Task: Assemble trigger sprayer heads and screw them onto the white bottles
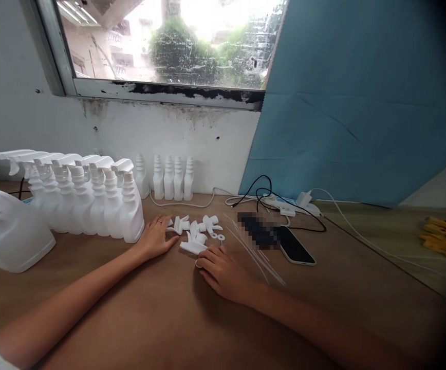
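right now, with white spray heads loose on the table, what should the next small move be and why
Probably lift the small white piece with the right grip: it is partly covered by that grip, though whether it is already pinched can't be told. The left grip rests beside the loose spray heads, away from that piece.

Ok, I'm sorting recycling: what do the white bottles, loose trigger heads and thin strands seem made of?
White bottles: probably plastic, opaque with a soft sheen, judging by the moulded ridges. Loose trigger heads: likely rigid plastic, smooth, moulded-looking. Thin strands: perhaps plastic tubing, pale and slender, but too fine to be sure.
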Motion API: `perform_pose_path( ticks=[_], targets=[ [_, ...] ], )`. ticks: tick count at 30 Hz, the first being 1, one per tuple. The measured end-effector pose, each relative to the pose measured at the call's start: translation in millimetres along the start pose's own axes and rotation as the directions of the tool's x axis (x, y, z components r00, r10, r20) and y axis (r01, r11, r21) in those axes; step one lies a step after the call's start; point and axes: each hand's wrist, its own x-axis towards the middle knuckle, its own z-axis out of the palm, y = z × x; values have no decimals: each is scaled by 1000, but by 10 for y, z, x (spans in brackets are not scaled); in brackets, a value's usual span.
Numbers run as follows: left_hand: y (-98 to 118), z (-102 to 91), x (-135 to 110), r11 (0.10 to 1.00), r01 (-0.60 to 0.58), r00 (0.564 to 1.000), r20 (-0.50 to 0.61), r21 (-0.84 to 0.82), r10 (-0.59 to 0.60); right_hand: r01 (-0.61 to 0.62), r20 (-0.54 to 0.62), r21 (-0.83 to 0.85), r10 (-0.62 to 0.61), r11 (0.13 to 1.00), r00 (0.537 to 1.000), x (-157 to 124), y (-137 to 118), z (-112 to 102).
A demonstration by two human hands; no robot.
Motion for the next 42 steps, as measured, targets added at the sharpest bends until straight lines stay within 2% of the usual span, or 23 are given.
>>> perform_pose_path(
  ticks=[5,9,12,15,17,19,21,23,25,28,33,37,42],
  targets=[
    [30,-34,-25,996,-24,998,-64,-90,19,43,13,27,-43,999,999,19,98,-32],
    [265,-214,-238,970,-58,995,-93,-234,37,94,98,41,-98,995,990,51,169,-129],
    [494,-335,-454,896,-82,997,-28,-437,77,165,137,1,-163,986,977,72,192,-180],
    [660,-350,-609,775,-96,981,73,-625,180,281,123,-72,-271,957,955,81,205,-181],
    [724,-323,-655,675,-69,950,157,-735,269,317,68,-125,-311,940,948,87,222,-170],
    [761,-301,-664,588,-40,911,212,-808,354,292,-28,-150,-299,945,954,99,237,-176],
    [781,-293,-654,531,-27,888,224,-847,403,240,-142,-131,-258,962,956,114,229,-214],
    [789,-290,-640,491,-26,884,210,-871,418,208,-253,-72,-219,976,942,126,180,-276],
    [789,-279,-632,458,-31,880,193,-888,434,227,-335,-2,-214,974,918,131,100,-330],
    [773,-247,-632,443,-55,875,171,-895,453,335,-378,24,-301,942,875,125,-19,-342],
    [731,-215,-631,484,-113,877,142,-867,458,460,-315,-96,-466,882,827,109,-72,-248],
    [720,-228,-621,541,-125,867,174,-832,468,476,-286,-95,-482,874,828,112,-66,-242],
    [738,-266,-612,607,-133,876,193,-784,441,447,-321,91,-399,890,859,101,-59,-297]
  ],
)
